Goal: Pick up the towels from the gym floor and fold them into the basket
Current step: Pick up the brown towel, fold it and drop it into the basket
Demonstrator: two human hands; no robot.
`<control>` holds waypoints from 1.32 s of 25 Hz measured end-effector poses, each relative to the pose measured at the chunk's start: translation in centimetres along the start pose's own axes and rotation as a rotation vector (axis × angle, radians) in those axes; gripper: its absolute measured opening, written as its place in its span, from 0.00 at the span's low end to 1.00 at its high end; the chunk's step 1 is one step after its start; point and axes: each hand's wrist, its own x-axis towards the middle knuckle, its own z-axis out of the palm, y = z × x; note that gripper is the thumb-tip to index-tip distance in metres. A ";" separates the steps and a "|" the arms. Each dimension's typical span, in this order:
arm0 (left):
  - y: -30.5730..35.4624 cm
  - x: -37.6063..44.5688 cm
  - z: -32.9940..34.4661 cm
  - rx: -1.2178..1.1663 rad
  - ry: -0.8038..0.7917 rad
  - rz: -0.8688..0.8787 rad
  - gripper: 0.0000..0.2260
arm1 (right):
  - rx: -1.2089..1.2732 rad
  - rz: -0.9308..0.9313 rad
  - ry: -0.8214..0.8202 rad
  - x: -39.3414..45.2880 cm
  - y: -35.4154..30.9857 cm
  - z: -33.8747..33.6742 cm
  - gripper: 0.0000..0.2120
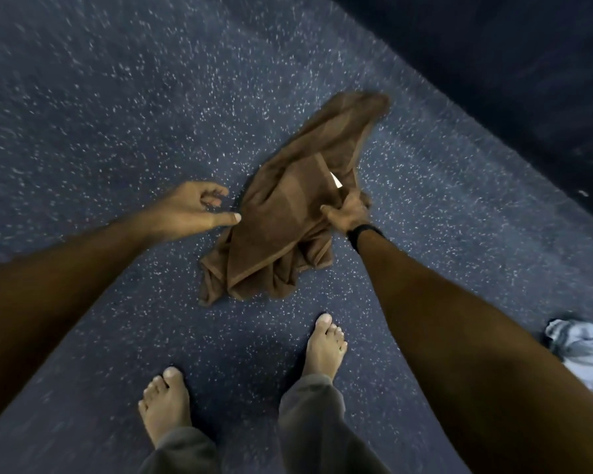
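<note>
A brown towel [288, 213] is bunched and partly lifted off the speckled dark gym floor [117, 124], its far end blurred. My right hand [348, 213], with a black band on the wrist, grips the towel's right side from above. My left hand [192, 210] hovers at the towel's left edge with loosely spread fingers, its thumb tip just at the cloth and holding nothing. No basket is in view.
My two bare feet [324, 347] stand on the floor just below the towel. A crumpled grey-blue cloth [582, 350] lies at the right edge. A dark wall or mat [528, 80] runs along the upper right.
</note>
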 end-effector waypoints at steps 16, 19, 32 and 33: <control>-0.7 -4.3 -3.4 -0.008 0.026 0.029 0.26 | 0.128 0.023 0.116 -0.8 -1.1 -0.9 0.16; -2.7 -2.4 -1.8 -0.019 0.008 0.013 0.26 | 0.146 0.024 0.134 1.2 -0.5 0.1 0.21; 1.3 -8.6 -5.4 -0.111 0.076 0.100 0.24 | 0.382 -0.370 0.247 -6.8 -5.9 -1.6 0.08; 2.5 -10.6 -6.7 -0.127 0.094 0.120 0.24 | 0.423 -0.418 0.220 -9.2 -7.9 -2.7 0.08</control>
